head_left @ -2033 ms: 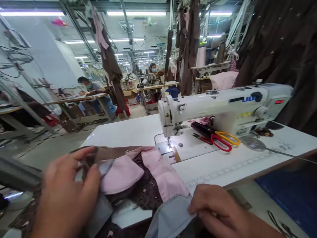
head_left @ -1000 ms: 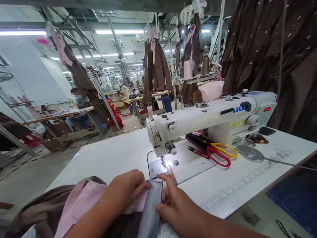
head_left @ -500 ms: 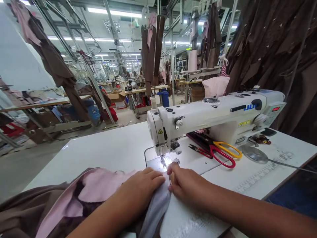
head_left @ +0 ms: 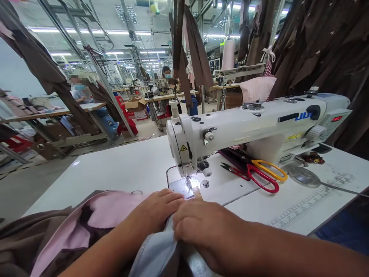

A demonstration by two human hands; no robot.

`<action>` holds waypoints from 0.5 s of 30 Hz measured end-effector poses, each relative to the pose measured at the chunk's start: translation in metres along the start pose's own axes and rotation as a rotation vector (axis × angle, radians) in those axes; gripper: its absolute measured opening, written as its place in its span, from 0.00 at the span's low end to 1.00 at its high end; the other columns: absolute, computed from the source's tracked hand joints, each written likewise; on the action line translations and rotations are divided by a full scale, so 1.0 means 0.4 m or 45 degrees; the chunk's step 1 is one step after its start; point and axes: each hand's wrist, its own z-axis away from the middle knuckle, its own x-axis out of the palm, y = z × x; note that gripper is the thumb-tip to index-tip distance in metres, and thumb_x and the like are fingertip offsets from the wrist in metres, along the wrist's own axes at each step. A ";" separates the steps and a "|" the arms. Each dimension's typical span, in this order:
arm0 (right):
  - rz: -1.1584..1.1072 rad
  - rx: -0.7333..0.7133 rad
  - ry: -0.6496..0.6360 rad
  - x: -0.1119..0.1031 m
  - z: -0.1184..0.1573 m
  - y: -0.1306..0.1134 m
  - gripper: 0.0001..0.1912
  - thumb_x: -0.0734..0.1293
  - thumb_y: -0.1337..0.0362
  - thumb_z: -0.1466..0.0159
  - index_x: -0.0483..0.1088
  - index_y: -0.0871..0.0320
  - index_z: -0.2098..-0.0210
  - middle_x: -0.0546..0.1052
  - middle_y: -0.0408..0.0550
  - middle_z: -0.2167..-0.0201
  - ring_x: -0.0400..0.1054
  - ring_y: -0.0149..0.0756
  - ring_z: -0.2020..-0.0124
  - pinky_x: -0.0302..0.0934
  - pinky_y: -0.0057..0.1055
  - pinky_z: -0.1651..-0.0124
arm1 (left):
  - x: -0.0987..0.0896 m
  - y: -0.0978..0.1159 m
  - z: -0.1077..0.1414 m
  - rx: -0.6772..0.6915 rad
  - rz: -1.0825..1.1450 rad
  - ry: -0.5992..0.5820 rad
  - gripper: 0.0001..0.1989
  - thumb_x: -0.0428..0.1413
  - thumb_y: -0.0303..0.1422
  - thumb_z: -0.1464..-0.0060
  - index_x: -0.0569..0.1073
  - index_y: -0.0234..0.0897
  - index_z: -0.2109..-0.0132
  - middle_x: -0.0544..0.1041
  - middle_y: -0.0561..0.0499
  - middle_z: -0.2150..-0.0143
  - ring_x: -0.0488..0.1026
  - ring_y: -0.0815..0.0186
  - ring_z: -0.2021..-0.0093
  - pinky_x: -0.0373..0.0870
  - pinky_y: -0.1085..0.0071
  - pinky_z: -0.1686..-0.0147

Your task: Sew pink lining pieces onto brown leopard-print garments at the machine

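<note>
A light grey strip of fabric [head_left: 155, 252] runs from the sewing machine [head_left: 230, 129] toward me, its near end folded over and showing a stitched edge. My left hand [head_left: 160, 209] lies flat on the fabric just short of the needle, with its fingers stretched out together. Close beside it, my right hand [head_left: 206, 227] has its fingers curled round the grey fabric. The presser foot [head_left: 188, 182] stands over the lit needle plate [head_left: 180, 187]. Brown fabric [head_left: 37, 231] with pink pieces [head_left: 112, 209] is heaped left of my left arm.
Red- and yellow-handled scissors [head_left: 266, 177] and small thread snips [head_left: 233, 170] lie beneath the machine arm. A metal disc on a rod [head_left: 305, 177] rests at the right. Brown garments [head_left: 314, 50] hang behind. Two people sit at far tables.
My right hand has come back from beside the needle and now grips the grey fabric, which is folded over. My left hand has shifted slightly left. The view has turned a little.
</note>
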 end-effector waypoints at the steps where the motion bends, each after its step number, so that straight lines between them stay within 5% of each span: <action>1: -0.070 -0.006 -0.009 -0.017 0.011 0.003 0.09 0.57 0.74 0.32 0.67 0.59 0.61 0.76 0.52 0.58 0.68 0.34 0.52 0.64 0.31 0.45 | 0.003 -0.004 0.005 -0.011 -0.003 -0.005 0.14 0.53 0.27 0.41 0.79 0.44 0.51 0.81 0.55 0.48 0.76 0.62 0.49 0.69 0.66 0.44; 6: -0.157 0.202 -0.190 -0.022 0.118 0.041 0.14 0.56 0.75 0.31 0.71 0.59 0.59 0.78 0.54 0.54 0.70 0.37 0.50 0.65 0.36 0.46 | 0.019 -0.009 0.028 -0.244 -0.024 0.038 0.23 0.48 0.24 0.40 0.74 0.44 0.42 0.76 0.46 0.40 0.73 0.56 0.41 0.67 0.55 0.40; 9: -0.034 0.297 -0.128 -0.007 0.133 0.040 0.12 0.57 0.70 0.30 0.72 0.60 0.59 0.76 0.55 0.53 0.69 0.39 0.51 0.65 0.34 0.49 | 0.014 0.000 0.026 -0.446 -0.015 0.045 0.19 0.49 0.32 0.38 0.75 0.42 0.43 0.79 0.42 0.48 0.75 0.51 0.47 0.69 0.48 0.45; 12: 0.156 0.380 -0.098 -0.004 0.090 0.008 0.09 0.60 0.68 0.32 0.73 0.59 0.62 0.75 0.53 0.59 0.68 0.40 0.59 0.63 0.32 0.60 | -0.021 0.011 0.030 -0.594 0.056 -0.010 0.14 0.53 0.41 0.41 0.79 0.41 0.57 0.80 0.46 0.62 0.76 0.52 0.59 0.72 0.55 0.58; 15: 0.048 0.412 -0.110 -0.002 0.033 -0.040 0.07 0.63 0.68 0.37 0.72 0.58 0.62 0.74 0.47 0.68 0.65 0.36 0.69 0.58 0.30 0.66 | -0.088 0.022 0.061 -0.653 0.253 -0.033 0.17 0.48 0.45 0.38 0.76 0.41 0.65 0.79 0.50 0.67 0.77 0.60 0.64 0.73 0.67 0.64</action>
